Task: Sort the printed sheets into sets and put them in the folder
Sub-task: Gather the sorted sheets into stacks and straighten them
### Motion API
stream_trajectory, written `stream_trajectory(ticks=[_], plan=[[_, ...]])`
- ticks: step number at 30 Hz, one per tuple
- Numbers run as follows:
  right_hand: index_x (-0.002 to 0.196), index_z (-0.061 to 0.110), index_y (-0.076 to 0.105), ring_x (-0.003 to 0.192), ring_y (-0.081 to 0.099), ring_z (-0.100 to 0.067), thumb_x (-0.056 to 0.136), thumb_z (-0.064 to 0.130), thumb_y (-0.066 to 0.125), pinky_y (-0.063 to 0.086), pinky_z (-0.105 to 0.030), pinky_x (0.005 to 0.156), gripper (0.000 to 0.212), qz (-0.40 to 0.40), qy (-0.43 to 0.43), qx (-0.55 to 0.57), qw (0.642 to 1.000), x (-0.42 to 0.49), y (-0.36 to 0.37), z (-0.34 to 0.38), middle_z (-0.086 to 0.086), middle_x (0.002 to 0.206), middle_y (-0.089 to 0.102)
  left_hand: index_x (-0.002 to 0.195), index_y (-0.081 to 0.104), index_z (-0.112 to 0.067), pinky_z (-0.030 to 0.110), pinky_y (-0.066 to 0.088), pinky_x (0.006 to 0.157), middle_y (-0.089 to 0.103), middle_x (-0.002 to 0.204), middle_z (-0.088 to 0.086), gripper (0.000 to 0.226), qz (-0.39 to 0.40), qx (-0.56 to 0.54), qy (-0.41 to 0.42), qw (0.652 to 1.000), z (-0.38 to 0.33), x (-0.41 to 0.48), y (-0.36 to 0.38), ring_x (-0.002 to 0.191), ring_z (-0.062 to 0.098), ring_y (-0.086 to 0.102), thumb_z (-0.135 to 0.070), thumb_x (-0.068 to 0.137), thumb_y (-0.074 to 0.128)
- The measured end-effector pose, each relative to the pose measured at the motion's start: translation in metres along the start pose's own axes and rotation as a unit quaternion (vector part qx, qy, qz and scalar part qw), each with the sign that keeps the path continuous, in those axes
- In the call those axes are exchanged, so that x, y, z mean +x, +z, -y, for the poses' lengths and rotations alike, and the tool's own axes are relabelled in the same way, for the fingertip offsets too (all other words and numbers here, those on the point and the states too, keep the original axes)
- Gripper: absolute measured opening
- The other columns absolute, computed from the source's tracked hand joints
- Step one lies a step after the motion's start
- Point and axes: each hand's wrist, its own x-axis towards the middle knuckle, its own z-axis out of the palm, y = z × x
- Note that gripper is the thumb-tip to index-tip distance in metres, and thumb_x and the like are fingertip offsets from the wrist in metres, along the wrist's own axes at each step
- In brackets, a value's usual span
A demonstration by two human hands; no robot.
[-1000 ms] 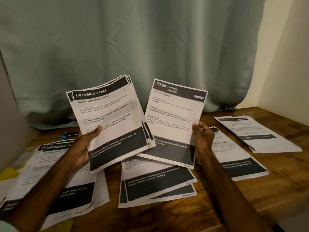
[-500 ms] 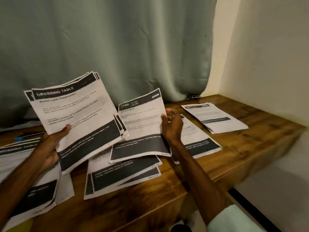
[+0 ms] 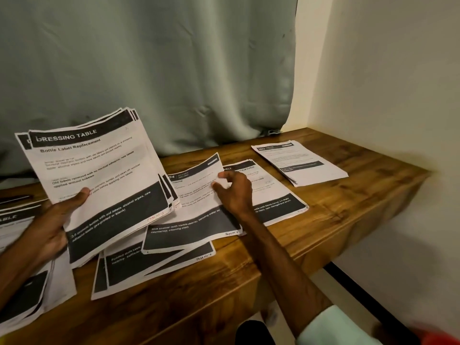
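Wooden desk, curtain behind. Left hand at 8 o'clock grips the fanned stack, thumb curled over its front. Right hand pinches the kitchen sheet at its 3 o'clock edge, the sheet resting on the middle pile.

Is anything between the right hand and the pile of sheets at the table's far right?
Only another pile of sheets, lying flat beside the right hand, which holds one sheet. Past it is bare table up to the far pile. Nothing upright blocks the way.
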Motion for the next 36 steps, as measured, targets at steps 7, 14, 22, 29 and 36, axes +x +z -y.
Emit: stream_trajectory(ticks=[7, 14, 22, 29, 36], plan=[[0.127, 0.014, 0.065, 0.126, 0.059, -0.023, 0.086, 0.013, 0.08, 0.05, -0.021, 0.089, 0.044, 0.016, -0.014, 0.001, 1.0, 0.024, -0.039, 0.012, -0.005, 0.135, 0.062, 0.139, 0.058, -0.027, 0.045, 0.062, 0.075, 0.072, 0.124, 0.0, 0.043, -0.011, -0.021, -0.004, 1.0, -0.004, -0.006, 0.009, 0.101, 0.016, 0.074, -0.021, 0.097, 0.064], [0.128, 0.013, 0.064, 0.124, 0.055, -0.029, 0.089, 0.015, 0.077, 0.044, -0.038, 0.105, 0.041, 0.012, -0.033, -0.267, 0.963, 0.066, -0.12, -0.011, -0.011, 0.135, 0.06, 0.141, 0.058, -0.022, 0.044, 0.061, 0.078, 0.068, 0.133, 0.004, 0.045, -0.016, -0.047, -0.012, 0.999, -0.012, -0.01, 0.009, 0.119, 0.026, 0.067, -0.017, 0.097, 0.064], [0.128, 0.013, 0.063, 0.151, 0.019, -0.036, 0.088, 0.009, 0.073, 0.027, -0.054, 0.121, 0.042, 0.078, -0.076, -0.494, 0.862, 0.042, -0.087, -0.04, -0.017, 0.162, 0.027, 0.141, 0.057, -0.023, 0.035, 0.063, 0.067, 0.069, 0.129, 0.004, 0.044, -0.028, -0.038, -0.006, 0.999, -0.015, -0.017, 0.01, 0.095, 0.013, 0.074, -0.016, 0.098, 0.062], [0.112, 0.011, 0.074, 0.115, 0.065, -0.026, 0.085, 0.0, 0.075, 0.058, -0.035, 0.092, 0.029, 0.119, -0.145, -0.307, 0.933, 0.014, -0.042, 0.011, -0.011, 0.128, 0.067, 0.141, 0.057, -0.023, 0.044, 0.063, 0.077, 0.071, 0.128, 0.005, 0.049, -0.02, -0.074, -0.011, 0.997, -0.026, -0.013, -0.001, 0.118, 0.027, 0.068, -0.018, 0.094, 0.067], [0.097, 0.008, 0.079, 0.094, 0.072, -0.018, 0.083, 0.005, 0.08, 0.06, -0.037, 0.088, 0.014, 0.244, -0.173, -0.208, 0.931, -0.008, 0.029, 0.039, -0.007, 0.104, 0.077, 0.138, 0.061, -0.018, 0.043, 0.063, 0.079, 0.072, 0.125, 0.006, 0.042, -0.04, -0.107, -0.022, 0.993, -0.031, -0.003, -0.015, 0.113, 0.025, 0.07, -0.015, 0.097, 0.066]])
